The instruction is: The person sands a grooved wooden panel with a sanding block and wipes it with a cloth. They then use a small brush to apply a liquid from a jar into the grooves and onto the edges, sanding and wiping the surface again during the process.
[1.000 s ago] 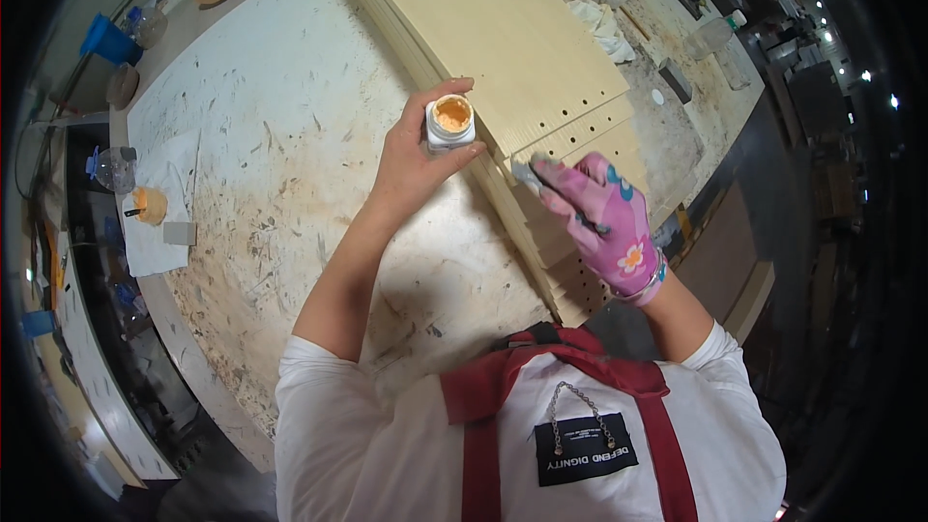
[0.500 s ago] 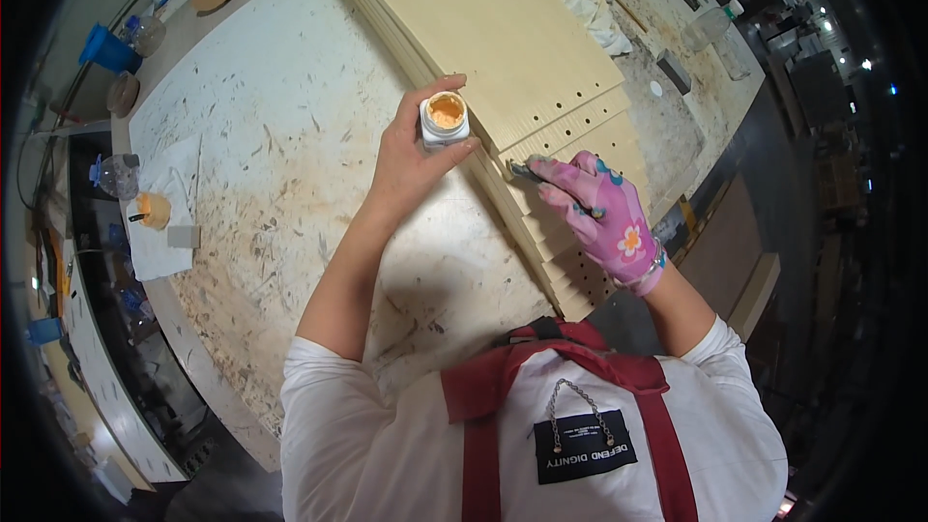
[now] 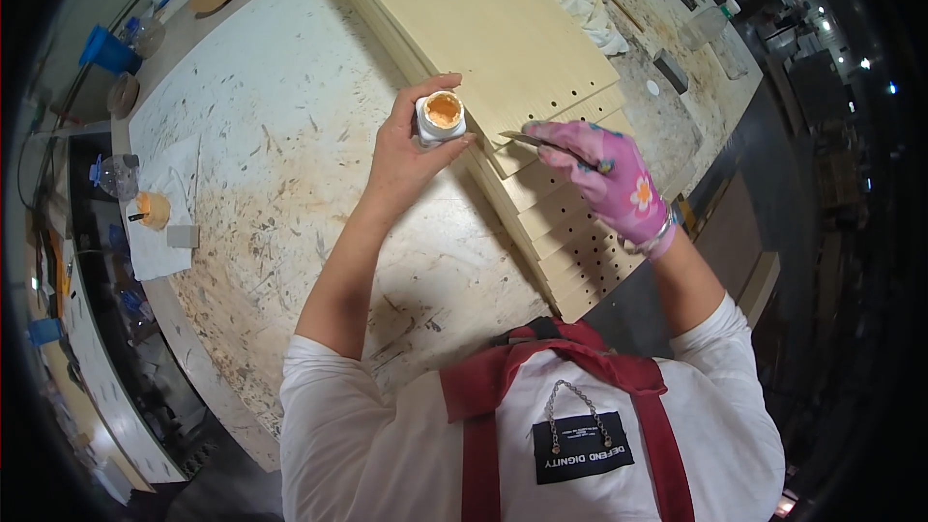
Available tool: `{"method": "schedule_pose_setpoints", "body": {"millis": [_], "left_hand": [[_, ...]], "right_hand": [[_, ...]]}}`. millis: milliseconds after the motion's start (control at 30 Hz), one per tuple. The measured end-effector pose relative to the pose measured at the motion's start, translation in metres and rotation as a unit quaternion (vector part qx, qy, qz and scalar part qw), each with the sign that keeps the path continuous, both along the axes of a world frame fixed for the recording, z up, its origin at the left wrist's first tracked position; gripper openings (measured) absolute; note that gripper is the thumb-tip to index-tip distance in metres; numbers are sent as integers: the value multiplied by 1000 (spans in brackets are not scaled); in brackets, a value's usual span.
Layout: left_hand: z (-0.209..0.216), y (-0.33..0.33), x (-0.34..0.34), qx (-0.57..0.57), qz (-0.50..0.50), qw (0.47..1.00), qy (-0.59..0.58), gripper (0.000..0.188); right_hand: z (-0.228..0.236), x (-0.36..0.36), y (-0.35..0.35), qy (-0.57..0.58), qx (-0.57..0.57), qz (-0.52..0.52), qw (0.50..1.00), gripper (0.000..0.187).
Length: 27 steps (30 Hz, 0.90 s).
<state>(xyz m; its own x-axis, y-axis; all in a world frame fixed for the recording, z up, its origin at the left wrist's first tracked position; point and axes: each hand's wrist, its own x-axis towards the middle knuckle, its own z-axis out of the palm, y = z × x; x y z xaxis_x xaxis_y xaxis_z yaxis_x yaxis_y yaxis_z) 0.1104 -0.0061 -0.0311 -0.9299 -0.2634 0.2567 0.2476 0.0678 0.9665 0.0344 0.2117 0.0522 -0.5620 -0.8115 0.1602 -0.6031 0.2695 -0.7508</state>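
My bare left hand (image 3: pixel 406 157) is wrapped round a small white jar (image 3: pixel 443 133), its mouth up and tan-orange paste (image 3: pixel 444 112) inside. It holds the jar beside the left edge of a stack of pale wooden boards (image 3: pixel 483 29), whose near ends are fanned out in steps. A row of small dark holes runs along each stepped end. My right hand (image 3: pixel 614 179), in a pink flowered glove, is closed on a small putty knife (image 3: pixel 519 137). The thin metal blade is over the top board's near left corner; whether it touches the wood I cannot tell.
At the left, an orange-tan tub (image 3: pixel 153 210) and a grey block (image 3: pixel 182 236) sit on a white sheet near a clear bottle (image 3: pixel 116 176). A blue cup (image 3: pixel 109 48) is farther back. Another grey block (image 3: pixel 671 71) and a plastic bottle (image 3: pixel 710 24) lie right of the boards.
My right hand has moved up and slightly right with the putty knife, from a lower step to the top board's corner. The left hand and jar have barely shifted.
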Motion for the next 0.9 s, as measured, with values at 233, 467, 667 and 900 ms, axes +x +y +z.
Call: {"method": "schedule_pose_setpoints", "body": {"millis": [233,467,667,900], "left_hand": [[5,-8,0,13,-40,999,-5,54],[5,-12,2,20,-46,998,-26,54],[2,-5,0,14,-33,999,-14,52],[-3,-1,-2,1,-7,1000,9,50]], "right_hand": [[21,-31,-18,86,127,142,978,37],[49,-17,-19,251,241,185,919,23],[6,-15,6,77,52,88,992,21],[-15,8,1,-71,-51,-51,995,23]]}}
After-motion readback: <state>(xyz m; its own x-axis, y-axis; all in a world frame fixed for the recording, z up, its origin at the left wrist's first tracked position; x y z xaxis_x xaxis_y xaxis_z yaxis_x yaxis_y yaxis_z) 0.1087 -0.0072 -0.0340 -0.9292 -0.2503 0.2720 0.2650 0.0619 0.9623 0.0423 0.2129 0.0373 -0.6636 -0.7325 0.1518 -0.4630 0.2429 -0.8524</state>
